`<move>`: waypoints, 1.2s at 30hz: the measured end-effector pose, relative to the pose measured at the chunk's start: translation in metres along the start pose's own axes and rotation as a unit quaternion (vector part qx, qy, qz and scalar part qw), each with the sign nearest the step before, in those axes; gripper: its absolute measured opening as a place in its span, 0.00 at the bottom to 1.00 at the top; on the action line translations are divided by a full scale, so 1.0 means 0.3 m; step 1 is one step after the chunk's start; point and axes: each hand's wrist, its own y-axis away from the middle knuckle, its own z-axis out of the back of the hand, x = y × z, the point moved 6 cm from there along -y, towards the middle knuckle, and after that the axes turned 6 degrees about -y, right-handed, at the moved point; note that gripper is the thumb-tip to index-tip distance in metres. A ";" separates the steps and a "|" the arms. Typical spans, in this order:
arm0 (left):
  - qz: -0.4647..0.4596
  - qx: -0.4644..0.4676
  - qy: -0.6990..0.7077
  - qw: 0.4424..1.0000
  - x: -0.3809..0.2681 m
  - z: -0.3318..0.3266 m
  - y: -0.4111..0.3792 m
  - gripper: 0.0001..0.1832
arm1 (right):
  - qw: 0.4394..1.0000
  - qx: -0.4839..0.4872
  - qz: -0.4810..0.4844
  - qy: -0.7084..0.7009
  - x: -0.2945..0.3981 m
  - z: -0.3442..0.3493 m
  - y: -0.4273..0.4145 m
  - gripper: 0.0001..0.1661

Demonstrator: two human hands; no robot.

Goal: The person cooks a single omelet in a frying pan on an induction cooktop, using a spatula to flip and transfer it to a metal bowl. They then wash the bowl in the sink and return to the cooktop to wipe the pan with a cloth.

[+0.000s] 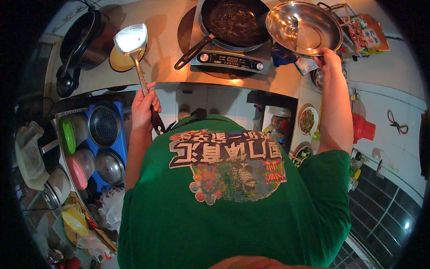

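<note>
My left hand point(145, 106) grips the handle of a metal wok spatula point(131, 40), its blade raised above the counter, left of the stove. With my right hand point(328, 62) I hold a shiny stainless steel basin point(310, 28) by its near rim. The basin hangs at the right side of a black frying pan point(235, 20), and its bare inside shows. That pan sits on an induction cooker point(231, 60) with knobs and a lit display. Dark, glistening residue or liquid coats the pan's bottom; which one I cannot tell. Its black handle point(195, 52) points towards me at the left.
A large dark pot point(90, 40) and a round yellowish board or plate point(122, 60) stand left on the counter point(164, 67). Right are food packets point(368, 33), a plate of food point(307, 121) and a bowl of greens point(304, 154). Shelves with lids point(109, 166) line my left.
</note>
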 end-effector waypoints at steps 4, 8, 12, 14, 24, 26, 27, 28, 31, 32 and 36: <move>-0.002 0.007 0.000 1.000 0.005 0.004 -0.006 0.15 | 1.000 -0.008 0.016 0.000 0.021 0.011 -0.025 0.06; -0.002 0.012 0.004 1.000 0.009 0.008 -0.007 0.14 | 1.000 -0.007 0.022 0.001 0.047 -0.001 -0.005 0.07; 0.000 0.010 0.006 1.000 0.011 0.009 -0.006 0.14 | 1.000 -0.020 0.021 0.009 0.075 -0.010 0.034 0.08; 0.001 0.009 0.007 1.000 0.013 0.011 -0.007 0.14 | 0.999 -0.005 0.039 0.012 0.080 0.002 -0.001 0.08; 0.000 0.005 0.009 1.000 0.014 0.027 -0.005 0.14 | 0.999 0.003 0.046 0.020 0.101 -0.017 -0.029 0.07; -0.001 0.005 0.011 1.000 0.012 0.031 -0.006 0.13 | 0.999 0.002 0.046 0.015 0.104 -0.027 -0.028 0.08; 0.000 0.008 0.012 1.000 0.013 0.032 -0.008 0.14 | 0.999 0.000 0.032 0.002 0.094 -0.023 -0.040 0.08; 0.002 0.010 0.014 1.000 0.015 0.036 -0.012 0.14 | 1.000 -0.003 0.018 -0.010 0.079 -0.017 -0.069 0.08; 0.009 0.008 0.012 1.000 0.020 0.044 -0.016 0.14 | 0.995 0.037 -0.053 -0.074 -0.004 0.000 -0.182 0.07; 0.012 0.006 0.010 1.000 0.020 0.046 -0.017 0.14 | 0.990 0.058 -0.081 -0.099 -0.043 0.008 -0.217 0.07; 0.015 0.000 -0.003 1.000 0.008 0.063 -0.012 0.15 | 0.968 0.085 -0.129 -0.197 -0.137 -0.010 -0.160 0.06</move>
